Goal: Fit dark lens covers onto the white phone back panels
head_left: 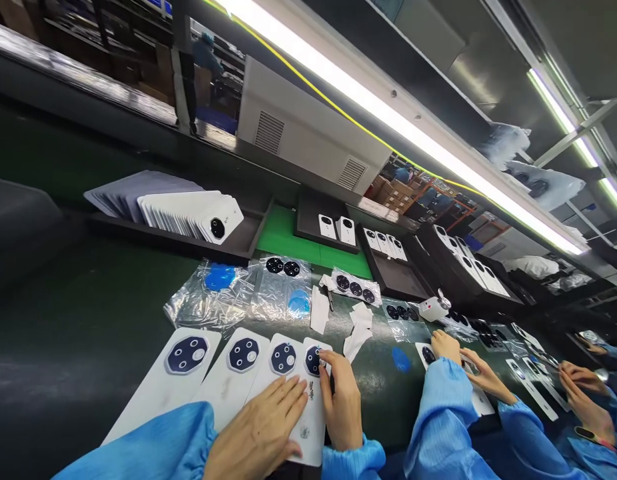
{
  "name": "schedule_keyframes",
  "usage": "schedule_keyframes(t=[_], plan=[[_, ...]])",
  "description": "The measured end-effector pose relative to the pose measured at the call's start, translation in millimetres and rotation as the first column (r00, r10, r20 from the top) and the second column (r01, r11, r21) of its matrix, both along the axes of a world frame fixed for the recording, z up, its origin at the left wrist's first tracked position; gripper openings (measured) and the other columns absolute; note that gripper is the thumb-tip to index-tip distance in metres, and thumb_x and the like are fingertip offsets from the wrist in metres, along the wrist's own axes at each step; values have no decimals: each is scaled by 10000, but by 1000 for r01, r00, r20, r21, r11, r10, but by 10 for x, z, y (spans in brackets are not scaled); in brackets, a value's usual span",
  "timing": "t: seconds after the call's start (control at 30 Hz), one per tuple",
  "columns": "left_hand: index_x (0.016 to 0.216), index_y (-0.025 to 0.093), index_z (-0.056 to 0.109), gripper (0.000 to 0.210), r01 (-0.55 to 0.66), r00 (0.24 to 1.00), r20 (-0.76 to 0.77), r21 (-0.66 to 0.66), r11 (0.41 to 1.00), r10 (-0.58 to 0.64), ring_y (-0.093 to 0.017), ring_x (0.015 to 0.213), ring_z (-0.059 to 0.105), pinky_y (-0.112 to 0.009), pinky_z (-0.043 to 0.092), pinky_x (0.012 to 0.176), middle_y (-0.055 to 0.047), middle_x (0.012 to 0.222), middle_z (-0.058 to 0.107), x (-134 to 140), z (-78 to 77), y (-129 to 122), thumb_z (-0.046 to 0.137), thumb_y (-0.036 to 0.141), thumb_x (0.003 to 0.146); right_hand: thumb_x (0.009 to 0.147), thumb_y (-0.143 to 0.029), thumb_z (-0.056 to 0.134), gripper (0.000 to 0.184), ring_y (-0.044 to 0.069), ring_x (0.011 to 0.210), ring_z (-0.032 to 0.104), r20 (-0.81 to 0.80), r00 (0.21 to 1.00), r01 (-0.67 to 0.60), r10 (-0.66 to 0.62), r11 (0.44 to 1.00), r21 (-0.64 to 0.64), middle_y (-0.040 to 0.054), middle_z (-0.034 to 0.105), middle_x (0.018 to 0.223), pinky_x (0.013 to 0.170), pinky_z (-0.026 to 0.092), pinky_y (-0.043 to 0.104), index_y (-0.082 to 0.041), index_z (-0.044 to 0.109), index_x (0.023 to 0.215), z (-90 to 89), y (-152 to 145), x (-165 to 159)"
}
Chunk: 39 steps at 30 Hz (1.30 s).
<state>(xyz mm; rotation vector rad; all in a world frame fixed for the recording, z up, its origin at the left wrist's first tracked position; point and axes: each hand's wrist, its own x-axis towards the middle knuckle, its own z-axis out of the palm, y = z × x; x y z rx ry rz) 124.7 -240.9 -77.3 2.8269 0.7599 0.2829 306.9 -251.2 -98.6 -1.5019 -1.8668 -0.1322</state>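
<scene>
Four-cornered white phone back panels lie side by side in front of me, each with a dark camera plate near its top: a far-left panel [147, 393], a second panel [228, 387], a third panel [262, 381] and a rightmost panel [312, 437]. My left hand [261, 427] lies flat, fingers stretched, across the third and rightmost panels. Bent over the right edge of the rightmost panel is my right hand [344, 400]. Its fingertips touch the black camera plate [313, 361]; anything pinched between them is hidden.
Behind the panels lie clear plastic bags [208, 300] with black camera plates, blue film pieces [299, 303] and white paper scraps [358, 328]. A dark tray [228, 250] holds fanned white panels. At right, co-workers' hands [481, 375] handle similar panels beside a white bottle [434, 307].
</scene>
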Motion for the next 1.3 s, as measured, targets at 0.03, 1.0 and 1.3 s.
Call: schedule_keyframes(t=[0.03,1.0,1.3], plan=[[1212,109,587,356,-39,999,37,30,999,38,-283,1139,617,-391,514,976,-150,1262,628,-28,0,51,637,126,861,931,-130,408,217,181,924,662,1,1000,-11,11,1000,22,52,687,966,780,564,295,-234,558,1047,-9,-16,-13],[1089,126,603,421,-259,962,177,356,898,208,-206,1046,606,-337,378,966,-90,1051,690,-112,-192,333,311,-33,830,896,-44,388,255,209,784,677,248,969,-12,-2,998,56,76,713,928,626,532,308,-210,546,1007,-42,125,6],[840,182,537,332,-229,943,229,-74,971,240,-197,792,539,-344,413,806,-31,870,599,-69,-30,526,315,-64,833,877,-152,492,114,161,671,609,-147,989,-17,-16,976,-218,14,618,796,571,500,256,-233,567,907,0,275,214]])
